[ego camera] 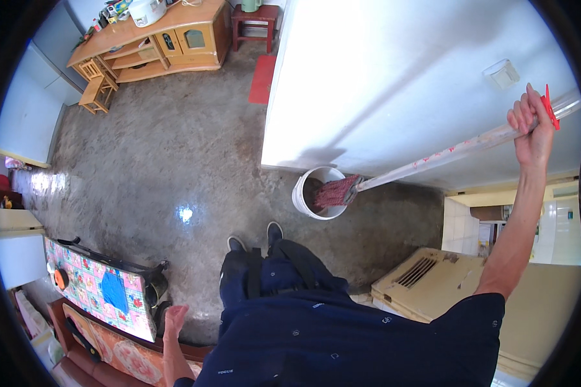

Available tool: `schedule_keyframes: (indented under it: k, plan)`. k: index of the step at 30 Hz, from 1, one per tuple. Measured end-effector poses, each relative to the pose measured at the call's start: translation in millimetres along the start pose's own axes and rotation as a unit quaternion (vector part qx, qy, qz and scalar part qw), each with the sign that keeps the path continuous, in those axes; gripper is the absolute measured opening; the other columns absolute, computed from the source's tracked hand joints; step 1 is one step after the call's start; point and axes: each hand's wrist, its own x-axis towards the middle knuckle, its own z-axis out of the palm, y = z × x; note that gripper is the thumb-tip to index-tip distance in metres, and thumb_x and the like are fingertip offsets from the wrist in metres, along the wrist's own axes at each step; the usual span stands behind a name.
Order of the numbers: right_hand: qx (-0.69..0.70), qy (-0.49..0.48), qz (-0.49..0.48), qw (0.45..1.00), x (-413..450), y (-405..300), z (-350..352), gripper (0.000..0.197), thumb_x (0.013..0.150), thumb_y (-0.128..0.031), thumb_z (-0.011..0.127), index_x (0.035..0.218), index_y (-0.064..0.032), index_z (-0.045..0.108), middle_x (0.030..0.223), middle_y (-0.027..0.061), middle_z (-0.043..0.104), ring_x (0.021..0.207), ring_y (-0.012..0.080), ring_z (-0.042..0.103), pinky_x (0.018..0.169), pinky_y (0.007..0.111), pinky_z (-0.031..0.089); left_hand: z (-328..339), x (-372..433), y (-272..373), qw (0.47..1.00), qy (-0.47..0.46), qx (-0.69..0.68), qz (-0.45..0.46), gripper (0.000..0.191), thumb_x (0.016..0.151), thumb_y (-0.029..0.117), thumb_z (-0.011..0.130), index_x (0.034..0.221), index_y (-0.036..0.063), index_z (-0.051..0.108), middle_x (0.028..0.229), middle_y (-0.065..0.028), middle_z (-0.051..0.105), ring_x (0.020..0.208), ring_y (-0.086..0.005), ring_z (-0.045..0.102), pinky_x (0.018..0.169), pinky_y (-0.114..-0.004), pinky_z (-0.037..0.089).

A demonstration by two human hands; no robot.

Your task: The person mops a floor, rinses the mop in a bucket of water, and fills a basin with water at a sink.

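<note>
My right hand is raised at the right, wrapped around the upper part of a long mop pole. A red plastic clip-like piece sits on the pole by that hand. The pole slopes down to a dark red mop head that rests in a white bucket on the floor. Murky liquid seems to lie in the bucket. Low on the left, my left hand hangs beside my body with nothing in it, near a table with a flowered cover.
A white wall stands right behind the bucket. A tan door or panel with vent slots lies close on the right. Farther off are a wooden cabinet, a small wooden chair and a red stool. The concrete floor looks wet in patches.
</note>
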Motion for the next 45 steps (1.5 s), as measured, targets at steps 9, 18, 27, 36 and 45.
schedule_keyframes:
  k: [9,18,27,36,45]
  plan:
    - [-0.014,-0.054,0.010,0.998,-1,12,24,0.032,0.099,-0.012,0.046,0.068,-0.0106,0.040,0.056,-0.0024,0.033,0.044,0.0075,0.028,0.050,0.025,0.030,-1,26,-17,0.998,-0.054,0.033,-0.007,0.046,0.080,0.038,0.077,0.099,-0.0028,0.069,0.088,-0.0082,0.071,0.079,-0.0150,0.063,0.069,-0.031,0.051]
    - [-0.002,-0.143,0.021,0.989,14,22,15,0.029,0.099,-0.012,0.044,0.071,-0.0103,0.039,0.056,-0.0022,0.033,0.044,0.0076,0.030,0.050,0.025,0.031,-32,44,29,0.995,-0.020,0.035,0.090,0.035,0.084,0.037,0.073,0.093,0.0030,0.068,0.076,-0.0020,0.065,0.067,-0.0103,0.057,0.059,-0.025,0.045]
    - [0.028,-0.212,0.005,0.977,35,9,-83,0.028,0.100,-0.013,0.039,0.072,-0.0112,0.037,0.057,-0.0034,0.031,0.043,0.0059,0.029,0.050,0.024,0.031,38,4,67,0.996,0.017,0.059,0.062,0.040,0.081,0.033,0.076,0.096,-0.0028,0.068,0.086,-0.0113,0.070,0.082,-0.0173,0.065,0.076,-0.030,0.050]
    - [0.031,-0.116,0.069,0.990,50,82,-184,0.027,0.099,-0.012,0.042,0.073,-0.0113,0.036,0.058,-0.0021,0.032,0.045,0.0085,0.030,0.052,0.025,0.032,112,-59,119,0.997,0.008,0.057,0.058,0.045,0.081,0.034,0.076,0.100,-0.0053,0.067,0.090,-0.0125,0.070,0.085,-0.0183,0.065,0.079,-0.030,0.051]
    - [0.040,-0.147,0.071,0.986,48,127,-208,0.029,0.097,-0.010,0.046,0.071,-0.0110,0.034,0.057,-0.0010,0.034,0.043,0.0091,0.031,0.050,0.027,0.033,109,-70,107,0.996,0.012,0.083,0.014,0.046,0.082,0.035,0.074,0.101,-0.0057,0.067,0.092,-0.0143,0.071,0.088,-0.0194,0.066,0.082,-0.031,0.050]
